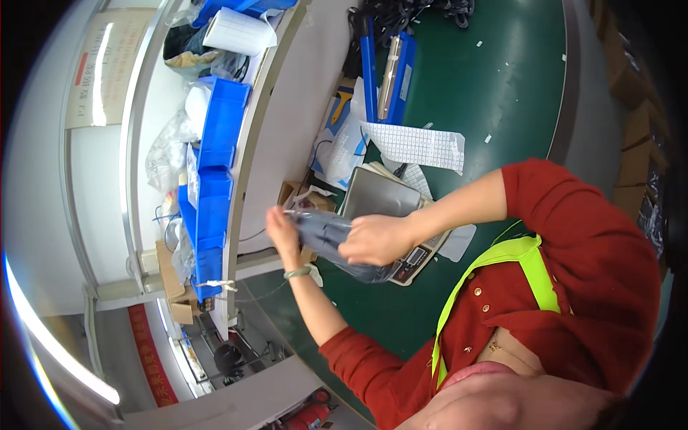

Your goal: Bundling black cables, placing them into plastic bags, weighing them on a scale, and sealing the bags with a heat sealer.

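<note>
A clear plastic bag (pixel 320 231) with dark contents is held tilted between my two hands, partly in front of the weighing scale (pixel 383 192). My left hand (pixel 282 231), with a bangle at the wrist, is slightly blurred and closed at the bag's left end. My right hand (pixel 376 240) is closed on the bag's right side, its fingers curled over the plastic. Part of the scale's metal pan and its display panel (pixel 414 259) show behind the bag and my right forearm. What the dark contents are, I cannot make out.
Sheets of small labels (pixel 423 147) lie beyond the scale on the green table (pixel 494 93). Farther back are a blue holder (pixel 398 79) and bundled black cables (pixel 423 16). A shelf with blue bins (pixel 218 132) borders the left. Cardboard boxes (pixel 634 129) stand at the far right.
</note>
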Motion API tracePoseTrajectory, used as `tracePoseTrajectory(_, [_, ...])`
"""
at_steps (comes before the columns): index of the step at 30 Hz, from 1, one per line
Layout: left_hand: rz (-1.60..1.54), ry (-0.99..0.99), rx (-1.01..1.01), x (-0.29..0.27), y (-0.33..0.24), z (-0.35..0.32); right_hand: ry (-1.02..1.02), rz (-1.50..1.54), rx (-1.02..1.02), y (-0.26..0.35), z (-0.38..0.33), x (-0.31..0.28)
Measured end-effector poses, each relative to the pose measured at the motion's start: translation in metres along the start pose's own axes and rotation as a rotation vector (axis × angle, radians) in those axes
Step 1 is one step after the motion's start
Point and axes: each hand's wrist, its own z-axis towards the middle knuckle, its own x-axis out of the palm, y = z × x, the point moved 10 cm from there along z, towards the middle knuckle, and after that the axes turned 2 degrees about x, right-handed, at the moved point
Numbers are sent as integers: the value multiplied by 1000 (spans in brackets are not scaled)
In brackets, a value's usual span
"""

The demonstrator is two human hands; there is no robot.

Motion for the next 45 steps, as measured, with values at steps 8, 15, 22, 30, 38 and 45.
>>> tracePoseTrajectory(8, [-272, -405, -198, -76, -126, -54, 356, -340, -441, 48, 15, -129])
tracePoseTrajectory(15, [-244, -526, -219, 52, -252, -81, 588, -487, -629, -14, -71, -260])
tracePoseTrajectory(22, [-440, -396, -440, 233, -299, -97, 773, -397, -601, -93, -185, -345])
tracePoseTrajectory(30, [-49, -91, 207, 237, -428, -35, 865, -329, -502, -125, -219, -383])
tracePoseTrajectory(38, [159, 367, 561, 273, -446, -57, 932, -343, -479, -122, -225, -395])
tracePoseTrajectory(45, [209, 261, 658, 264, -456, -63, 1172, -309, 43, -120, -215, -345])
